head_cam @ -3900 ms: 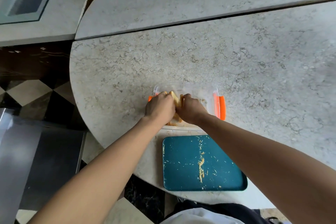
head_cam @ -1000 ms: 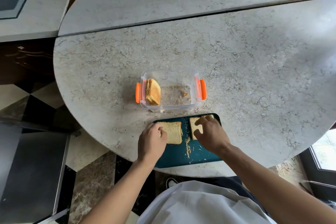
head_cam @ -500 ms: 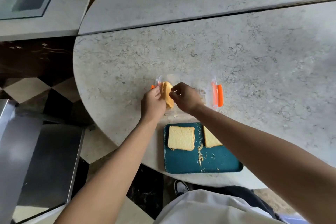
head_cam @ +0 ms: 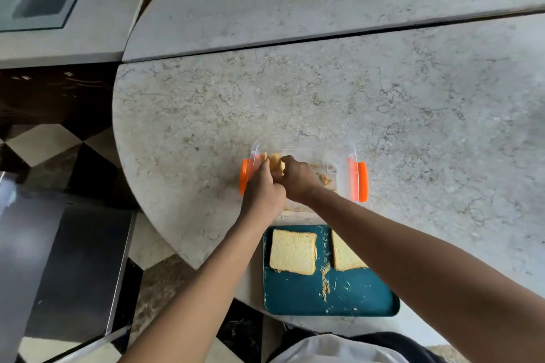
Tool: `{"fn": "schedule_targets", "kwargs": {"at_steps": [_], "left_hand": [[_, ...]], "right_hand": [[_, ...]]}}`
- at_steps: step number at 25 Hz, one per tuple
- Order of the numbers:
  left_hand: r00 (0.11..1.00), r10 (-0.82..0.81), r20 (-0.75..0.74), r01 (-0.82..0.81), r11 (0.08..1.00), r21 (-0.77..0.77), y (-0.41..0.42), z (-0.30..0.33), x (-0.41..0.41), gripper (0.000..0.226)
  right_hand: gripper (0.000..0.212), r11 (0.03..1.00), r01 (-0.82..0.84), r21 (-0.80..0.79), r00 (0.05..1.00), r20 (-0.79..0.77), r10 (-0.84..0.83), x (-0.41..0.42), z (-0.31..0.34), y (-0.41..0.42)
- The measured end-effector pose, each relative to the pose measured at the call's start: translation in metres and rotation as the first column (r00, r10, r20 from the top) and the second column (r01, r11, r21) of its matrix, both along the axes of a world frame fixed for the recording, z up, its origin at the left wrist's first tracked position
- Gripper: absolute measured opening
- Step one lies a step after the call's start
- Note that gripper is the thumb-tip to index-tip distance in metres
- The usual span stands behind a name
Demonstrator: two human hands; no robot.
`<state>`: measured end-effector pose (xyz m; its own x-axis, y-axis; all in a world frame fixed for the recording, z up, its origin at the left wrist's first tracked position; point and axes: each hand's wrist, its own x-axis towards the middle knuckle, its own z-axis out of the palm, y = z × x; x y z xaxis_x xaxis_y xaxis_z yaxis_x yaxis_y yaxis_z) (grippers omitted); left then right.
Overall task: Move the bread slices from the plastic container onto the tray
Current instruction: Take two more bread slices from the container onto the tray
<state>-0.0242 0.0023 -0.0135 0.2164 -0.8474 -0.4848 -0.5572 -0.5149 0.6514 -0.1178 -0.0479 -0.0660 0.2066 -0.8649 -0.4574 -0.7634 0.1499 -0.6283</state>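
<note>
You had both hands down in the plastic container point(head_cam: 342, 156), which sat on the stone counter point(head_cam: 383, 103) just past the teal tray point(head_cam: 295, 295), toward 12 o'clock from it. Your left hand point(head_cam: 264, 188) and right hand point(head_cam: 298, 178) were bunched together at the container's 9 o'clock end, fingers pinched around the standing bread slices point(head_cam: 274, 160) there. Looked like each hand had a grip on that little stack, though I couldn't tell which hand had which slice since the knuckles covered most of it.

The container's orange latch point(head_cam: 361, 180) at 3 o'clock was in plain view, and the other orange latch point(head_cam: 244, 177) at 9 o'clock peeked out beside your left hand. Crumbs were scattered on the container floor.

On the tray, one slice point(head_cam: 293, 251) lay flat at about 10 o'clock, and a second slice point(head_cam: 345, 256) lay flat beside it, partly under your right forearm. A line of crumbs point(head_cam: 325, 280) ran between them.
</note>
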Motion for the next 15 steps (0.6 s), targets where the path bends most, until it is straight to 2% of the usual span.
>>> {"fn": "schedule_targets", "kwargs": {"at_steps": [3,5,7,9,11,13,15], "left_hand": [[0.928,-0.212,0.305,0.238,0.97,-0.05,-0.004,-0.008,-0.006,0.068],[0.798,-0.29,0.529,0.382,0.921,-0.071,-0.008,-0.016,-0.011,0.065],[0.662,-0.327,0.674,0.465,0.885,-0.028,-0.018,-0.02,-0.015,0.06],[0.553,-0.364,0.749,0.499,0.865,0.051,-0.029,-0.023,-0.017,0.054],[0.488,-0.375,0.788,0.506,0.858,0.095,-0.038,-0.027,-0.019,0.05],[0.482,-0.36,0.799,0.51,0.857,0.078,-0.04,-0.03,-0.019,0.044],[0.548,-0.34,0.764,0.509,0.861,0.018,-0.039,-0.03,-0.017,0.032]], "right_hand": [[0.051,0.983,0.175,0.06,0.98,0.081,-0.179,-0.01,0.0,-0.002],[0.05,0.964,0.249,0.095,0.962,0.092,-0.258,-0.017,-0.002,-0.004],[0.048,0.958,0.269,0.094,0.959,0.07,-0.276,-0.022,-0.003,-0.005],[0.042,0.962,0.26,0.083,0.965,0.024,-0.262,-0.025,-0.005,-0.005],[0.04,0.964,0.252,0.087,0.967,0.006,-0.253,-0.028,-0.007,-0.003],[0.041,0.962,0.263,0.079,0.964,0.026,-0.266,-0.031,-0.005,0.001],[0.044,0.961,0.271,0.053,0.96,0.062,-0.274,-0.035,0.001,0.006]]}}
